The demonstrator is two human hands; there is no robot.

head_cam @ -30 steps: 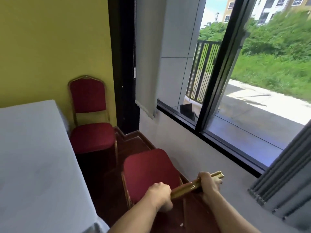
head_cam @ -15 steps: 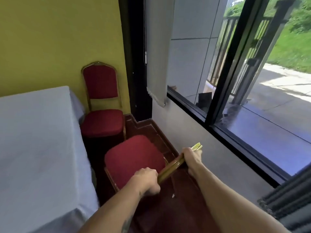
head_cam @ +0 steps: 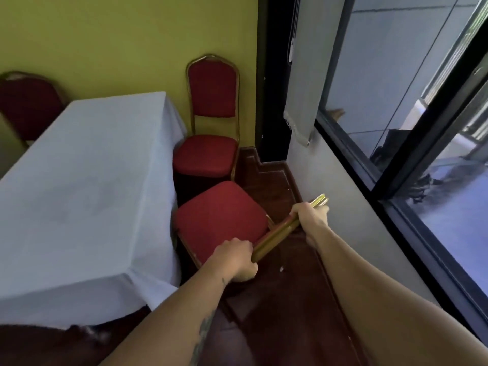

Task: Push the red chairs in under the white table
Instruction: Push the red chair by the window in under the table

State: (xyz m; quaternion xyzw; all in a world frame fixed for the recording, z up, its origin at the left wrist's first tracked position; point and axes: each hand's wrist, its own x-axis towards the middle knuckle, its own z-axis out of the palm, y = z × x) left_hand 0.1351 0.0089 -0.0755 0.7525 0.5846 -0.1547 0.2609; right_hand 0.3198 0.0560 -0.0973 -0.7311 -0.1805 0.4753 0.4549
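The near red chair (head_cam: 220, 216) stands just ahead of both hands, its padded seat touching the hanging edge of the white cloth on the tabletop (head_cam: 87, 180), the seat's left side partly tucked beneath it. Its gold top rail (head_cam: 280, 231) runs slantwise between the hands. The left hand (head_cam: 237, 258) is closed around the rail's nearer end, fingers curled over it; the right hand (head_cam: 310, 216) is closed around the farther end, where the rail tip pokes out past the knuckles close to the grey wall (head_cam: 340, 196) under the window (head_cam: 412, 122). Beyond the hands, a second red chair (head_cam: 211, 133) stands upright against the yellow wall (head_cam: 118, 43), its seat just beside the tabletop's far corner. A third red chair (head_cam: 27, 104) shows at the far left, behind the tabletop. Dark wooden floor (head_cam: 280, 313) lies beneath the forearms.
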